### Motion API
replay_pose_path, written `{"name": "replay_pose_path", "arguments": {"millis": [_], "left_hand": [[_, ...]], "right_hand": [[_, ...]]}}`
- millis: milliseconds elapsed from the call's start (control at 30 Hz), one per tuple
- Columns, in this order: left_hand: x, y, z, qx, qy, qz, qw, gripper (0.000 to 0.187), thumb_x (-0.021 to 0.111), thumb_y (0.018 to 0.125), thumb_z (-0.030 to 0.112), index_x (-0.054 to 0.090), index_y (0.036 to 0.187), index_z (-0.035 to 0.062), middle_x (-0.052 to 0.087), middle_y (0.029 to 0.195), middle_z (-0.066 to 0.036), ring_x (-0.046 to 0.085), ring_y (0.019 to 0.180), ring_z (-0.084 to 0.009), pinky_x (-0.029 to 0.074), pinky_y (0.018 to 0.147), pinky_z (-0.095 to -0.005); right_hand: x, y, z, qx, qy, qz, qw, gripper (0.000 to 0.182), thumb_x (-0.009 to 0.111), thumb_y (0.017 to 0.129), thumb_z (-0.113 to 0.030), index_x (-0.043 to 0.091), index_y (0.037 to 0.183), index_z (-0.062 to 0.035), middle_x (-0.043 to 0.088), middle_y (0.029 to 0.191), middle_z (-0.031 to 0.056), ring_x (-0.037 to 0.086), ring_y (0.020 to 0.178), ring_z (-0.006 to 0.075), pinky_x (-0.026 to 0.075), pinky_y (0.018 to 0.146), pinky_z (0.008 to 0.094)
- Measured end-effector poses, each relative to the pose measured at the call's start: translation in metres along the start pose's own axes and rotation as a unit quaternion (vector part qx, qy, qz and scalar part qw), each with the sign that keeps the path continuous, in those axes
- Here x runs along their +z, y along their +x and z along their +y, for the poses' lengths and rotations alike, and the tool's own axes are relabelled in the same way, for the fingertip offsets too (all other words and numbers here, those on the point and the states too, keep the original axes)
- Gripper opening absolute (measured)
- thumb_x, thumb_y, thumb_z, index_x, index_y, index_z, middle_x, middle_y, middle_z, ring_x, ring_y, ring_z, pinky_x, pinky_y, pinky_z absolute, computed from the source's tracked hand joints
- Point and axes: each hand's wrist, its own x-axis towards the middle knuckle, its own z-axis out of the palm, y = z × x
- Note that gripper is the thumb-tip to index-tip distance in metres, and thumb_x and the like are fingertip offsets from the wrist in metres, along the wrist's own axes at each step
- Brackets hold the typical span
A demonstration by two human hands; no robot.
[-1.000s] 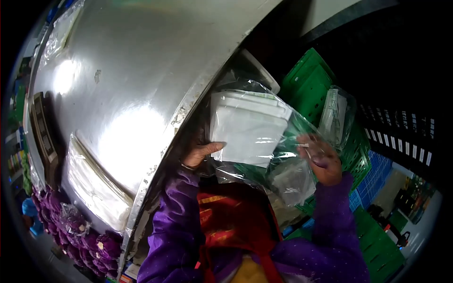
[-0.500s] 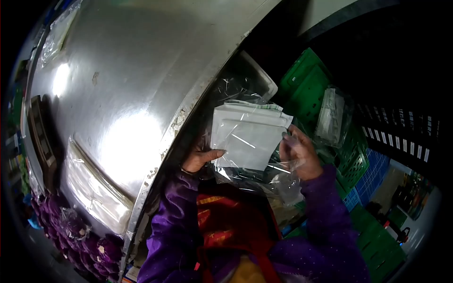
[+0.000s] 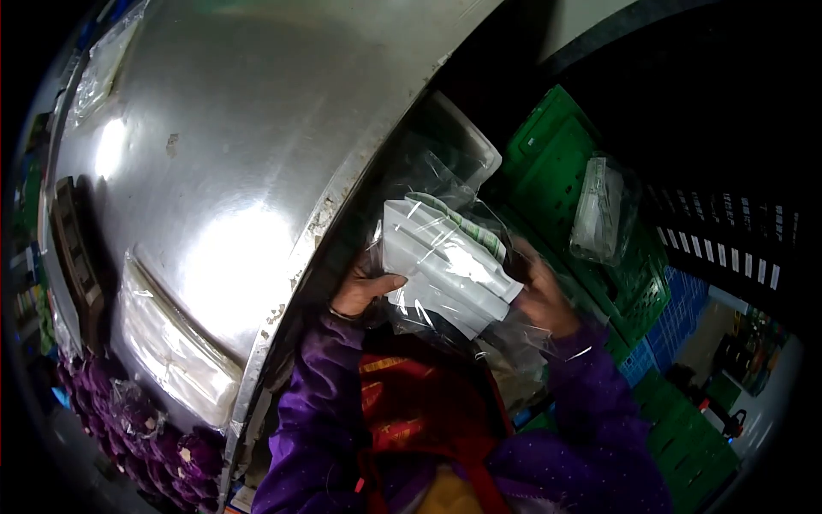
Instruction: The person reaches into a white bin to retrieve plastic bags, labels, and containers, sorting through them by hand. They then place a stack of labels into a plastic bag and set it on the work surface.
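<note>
Between my hands is a stack of white sheets (image 3: 441,261) in loose clear plastic, bowed and creased, with a green-striped edge showing at the top. My left hand (image 3: 360,293) grips its left side, the thumb lying across the front and the fingers hidden behind. On the opposite side my right hand (image 3: 548,295) closes round the lower right corner, its fingers partly hidden by the sheets and the plastic. The stack is held in front of my red apron (image 3: 419,394), off the edge of the metal table.
The metal table (image 3: 257,120) has a chipped edge. A stack of clear plastic bags (image 3: 175,343) lies on it, near purple cabbages (image 3: 154,454). To the right stand a green crate (image 3: 548,163) bearing another plastic-wrapped bundle (image 3: 598,210), a blue crate (image 3: 672,313) and a black crate (image 3: 719,257).
The stack of sheets has gone from flat to bent and creased, with its right corner lower. My right hand has closed in behind it; my left hand has stayed put.
</note>
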Motion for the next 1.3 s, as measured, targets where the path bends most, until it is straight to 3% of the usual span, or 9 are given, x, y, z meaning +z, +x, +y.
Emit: {"name": "replay_pose_path", "arguments": {"millis": [100,200,333,533,633,700,933,1100,1300], "left_hand": [[-0.003,-0.003,0.0,-0.019,-0.008,-0.017,1.0,0.053,0.066,0.075,-0.001,0.049,0.125,0.0019,0.06,0.111,-0.004,0.054,0.104,-0.0155,0.041,0.092,-0.0297],[-0.006,-0.005,0.004,-0.029,0.0,-0.021,0.999,0.048,0.066,0.076,-0.001,0.053,0.122,0.0012,0.062,0.108,-0.005,0.056,0.102,-0.0149,0.042,0.09,-0.0285],[-0.013,-0.003,-0.001,-0.037,0.038,-0.01,0.999,0.046,0.066,0.076,-0.002,0.054,0.121,0.0013,0.063,0.109,-0.005,0.056,0.102,-0.0146,0.042,0.089,-0.0278],[-0.001,0.002,-0.001,-0.028,-0.01,-0.011,1.0,0.048,0.065,0.075,0.0,0.054,0.122,0.0004,0.063,0.109,-0.006,0.056,0.103,-0.0154,0.041,0.091,-0.0291],[-0.007,-0.001,-0.016,-0.026,-0.042,0.014,0.999,0.053,0.066,0.073,0.002,0.051,0.124,0.0007,0.061,0.112,-0.008,0.055,0.105,-0.0178,0.04,0.093,-0.0308],[-0.01,-0.003,-0.02,-0.044,-0.109,0.036,0.992,0.056,0.065,0.072,0.003,0.049,0.126,0.0011,0.059,0.115,-0.009,0.055,0.106,-0.0198,0.04,0.094,-0.032],[-0.021,0.003,-0.024,-0.087,-0.188,0.107,0.973,0.057,0.063,0.073,0.001,0.047,0.128,0.001,0.055,0.12,-0.01,0.054,0.108,-0.0226,0.041,0.096,-0.0345],[-0.066,0.013,-0.047,0.009,-0.091,0.238,0.967,0.052,0.063,0.074,-0.001,0.051,0.125,0.0021,0.057,0.118,-0.007,0.054,0.106,-0.0195,0.042,0.095,-0.0322],[-0.051,0.011,-0.025,0.006,-0.195,0.142,0.97,0.036,0.062,0.079,0.005,0.057,0.114,0.0,0.062,0.108,-0.009,0.059,0.097,-0.0201,0.048,0.087,-0.0307]], "right_hand": [[0.001,0.009,-0.01,0.045,-0.11,-0.066,0.991,0.041,0.063,0.084,-0.013,0.051,0.122,-0.0028,0.054,0.12,0.0146,0.052,0.111,0.0249,0.04,0.095,0.0342],[-0.009,0.007,0.016,-0.13,-0.319,0.035,0.938,0.031,0.057,0.084,-0.003,0.056,0.115,-0.0005,0.059,0.111,0.0159,0.056,0.104,0.0259,0.044,0.09,0.0329],[0.0,0.007,0.007,-0.094,-0.148,0.173,0.969,0.025,0.055,0.084,-0.004,0.059,0.107,0.0031,0.063,0.103,0.0116,0.06,0.093,0.0206,0.047,0.082,0.0327],[-0.005,-0.002,0.011,-0.013,0.133,0.118,0.984,0.029,0.053,0.087,-0.004,0.055,0.115,0.0035,0.061,0.11,0.0097,0.058,0.097,0.018,0.047,0.086,0.0301],[0.0,-0.001,0.016,-0.105,-0.049,0.059,0.991,0.029,0.052,0.089,-0.005,0.053,0.117,0.0028,0.059,0.112,0.0103,0.056,0.102,0.0185,0.047,0.089,0.0313],[-0.001,-0.006,0.02,-0.021,0.131,0.05,0.99,0.03,0.055,0.088,-0.005,0.053,0.117,0.0025,0.059,0.112,0.0101,0.055,0.104,0.018,0.046,0.089,0.0316],[-0.027,-0.018,0.004,0.121,-0.037,-0.033,0.991,0.039,0.061,0.083,-0.003,0.053,0.121,-0.001,0.058,0.115,0.0112,0.055,0.106,0.0195,0.048,0.088,0.0338],[-0.045,-0.015,-0.011,0.158,0.058,0.047,0.985,0.041,0.059,0.083,-0.004,0.05,0.123,-0.0016,0.059,0.114,0.0097,0.058,0.102,0.0194,0.049,0.086,0.0332],[-0.056,-0.018,0.006,0.116,0.115,0.127,0.978,0.038,0.059,0.083,-0.005,0.052,0.12,-0.0013,0.06,0.11,0.0083,0.059,0.099,0.0183,0.049,0.085,0.0321]]}}
